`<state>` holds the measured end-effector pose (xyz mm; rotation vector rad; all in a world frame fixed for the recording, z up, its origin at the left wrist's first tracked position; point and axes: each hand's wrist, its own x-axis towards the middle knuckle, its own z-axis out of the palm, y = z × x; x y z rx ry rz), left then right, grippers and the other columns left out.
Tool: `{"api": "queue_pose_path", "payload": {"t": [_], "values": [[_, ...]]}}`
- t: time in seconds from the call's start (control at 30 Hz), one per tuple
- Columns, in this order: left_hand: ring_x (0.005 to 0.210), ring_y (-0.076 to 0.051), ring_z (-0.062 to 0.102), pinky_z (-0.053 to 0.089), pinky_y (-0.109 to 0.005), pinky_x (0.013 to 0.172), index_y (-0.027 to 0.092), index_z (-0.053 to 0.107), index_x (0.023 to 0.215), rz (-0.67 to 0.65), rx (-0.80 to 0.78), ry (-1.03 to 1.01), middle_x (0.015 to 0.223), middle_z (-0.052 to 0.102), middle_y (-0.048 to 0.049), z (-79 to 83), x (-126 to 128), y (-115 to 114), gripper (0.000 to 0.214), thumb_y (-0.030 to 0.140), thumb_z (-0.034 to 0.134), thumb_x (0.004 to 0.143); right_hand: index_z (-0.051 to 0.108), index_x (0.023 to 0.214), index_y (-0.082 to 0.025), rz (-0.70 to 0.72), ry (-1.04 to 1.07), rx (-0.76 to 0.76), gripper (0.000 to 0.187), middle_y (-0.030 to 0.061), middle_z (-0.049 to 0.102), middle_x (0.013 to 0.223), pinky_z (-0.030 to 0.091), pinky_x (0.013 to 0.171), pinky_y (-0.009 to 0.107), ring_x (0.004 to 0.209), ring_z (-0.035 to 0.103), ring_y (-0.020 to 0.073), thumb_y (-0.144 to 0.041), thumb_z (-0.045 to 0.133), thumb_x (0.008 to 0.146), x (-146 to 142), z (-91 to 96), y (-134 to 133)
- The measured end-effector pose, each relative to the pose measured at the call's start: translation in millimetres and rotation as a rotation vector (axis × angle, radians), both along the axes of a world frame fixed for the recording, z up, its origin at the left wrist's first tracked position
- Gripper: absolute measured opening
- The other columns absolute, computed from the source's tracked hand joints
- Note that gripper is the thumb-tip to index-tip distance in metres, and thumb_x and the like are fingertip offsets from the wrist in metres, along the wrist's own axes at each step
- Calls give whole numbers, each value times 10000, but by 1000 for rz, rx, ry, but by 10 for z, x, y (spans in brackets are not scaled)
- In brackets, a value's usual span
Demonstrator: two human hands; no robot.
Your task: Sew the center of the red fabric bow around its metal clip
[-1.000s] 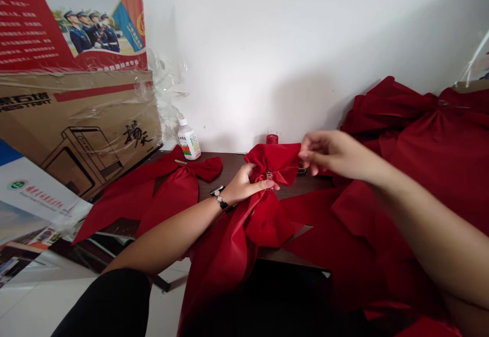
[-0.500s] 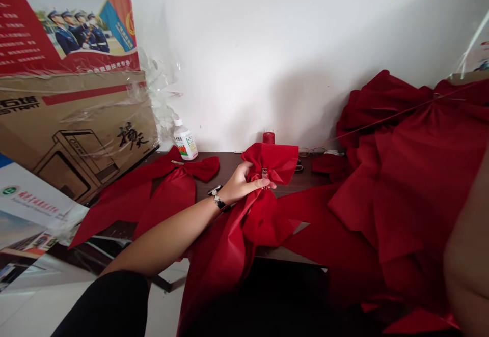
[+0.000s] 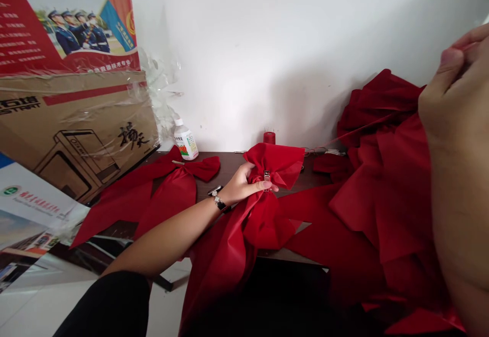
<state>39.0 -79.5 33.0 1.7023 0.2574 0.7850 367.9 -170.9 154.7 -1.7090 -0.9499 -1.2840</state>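
My left hand [image 3: 252, 180] is closed around the gathered middle of a red cloth bow [image 3: 275, 161], its thumb against a small metal clip [image 3: 266, 176] there. The bow's long tails hang over the table's front edge. My right hand [image 3: 454, 72] is raised at the right edge, thumb and finger pinched together; what lies between them cannot be made out. A thin red thread [image 3: 359, 130] slants up toward this hand and passes out of sight behind it.
A red thread spool [image 3: 269, 137] with needles on top stands by the wall. Another red bow [image 3: 183, 174] with a clip lies left, near a white bottle [image 3: 186, 141]. A large pile of red cloth [image 3: 397, 174] covers the right side. A cardboard box [image 3: 84, 133] stands left.
My right hand has come into view at the upper right, where only a blurred forearm showed before. My left hand and the bow have shifted very slightly right.
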Motion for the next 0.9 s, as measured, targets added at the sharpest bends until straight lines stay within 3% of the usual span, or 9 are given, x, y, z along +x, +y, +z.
{"api": "queue_pose_path", "payload": {"t": [0.1, 0.23, 0.33, 0.47, 0.57, 0.67, 0.8, 0.9], "values": [[767, -220, 726, 551, -287, 698, 144, 501, 901, -25, -20, -33, 809, 669, -47, -15, 9, 3, 433, 406, 776, 692, 589, 1062, -65, -121, 65, 101, 335, 171, 663, 951, 206, 584, 367, 806, 640, 188, -340, 441, 941, 117, -23, 136], [763, -202, 724, 547, -261, 682, 155, 499, 945, -54, -38, -47, 812, 659, -28, -23, 23, -19, 428, 383, 771, 705, 557, 1129, -97, -58, 101, -22, 279, 159, 678, 894, 225, 589, 342, 756, 629, 235, -242, 488, 901, 141, -101, 228], [756, -193, 721, 545, -259, 681, 153, 497, 931, -27, -56, -50, 803, 670, -33, -18, 26, -28, 425, 389, 770, 706, 527, 1168, -113, 131, 88, -65, 285, 168, 670, 927, 315, 630, 342, 724, 610, 235, -145, 428, 903, -7, -142, 241], [710, -162, 710, 546, -255, 677, 153, 502, 923, 17, -65, -71, 834, 679, -38, 6, 26, -38, 404, 379, 764, 714, 484, 1162, -124, 576, 44, -141, 310, 102, 677, 841, 422, 709, 298, 718, 586, 161, -52, 387, 876, -428, -179, 199], [693, -154, 708, 550, -254, 673, 151, 507, 926, 31, -75, -87, 866, 686, -46, 26, 24, -52, 404, 377, 764, 713, 474, 1091, -174, 967, 198, -227, 250, 47, 683, 829, 431, 587, 239, 591, 561, 102, -75, 452, 863, -863, -242, 79], [694, -165, 713, 556, -255, 661, 146, 512, 921, 53, -88, -104, 852, 696, -52, 32, 15, -59, 422, 395, 771, 700, 507, 941, -183, 1307, 381, -451, 71, 41, 683, 816, 476, 558, 229, 596, 612, 108, -177, 504, 870, -1224, -337, -65], [720, -191, 727, 566, -252, 647, 149, 524, 936, 58, -77, -154, 862, 714, -57, 16, 1, -47, 457, 416, 786, 674, 554, 888, -181, 1417, 441, -788, 80, 21, 688, 778, 498, 543, 220, 599, 638, 118, -156, 532, 815, -1426, -446, -155], [746, -208, 732, 574, -260, 663, 147, 533, 931, 63, -48, -156, 855, 725, -66, 5, -4, -35, 457, 426, 785, 671, 579, 872, -180, 1370, 393, -834, 103, 9, 682, 728, 496, 546, 218, 591, 638, 118, -132, 515, 806, -1449, -490, -155]]}}
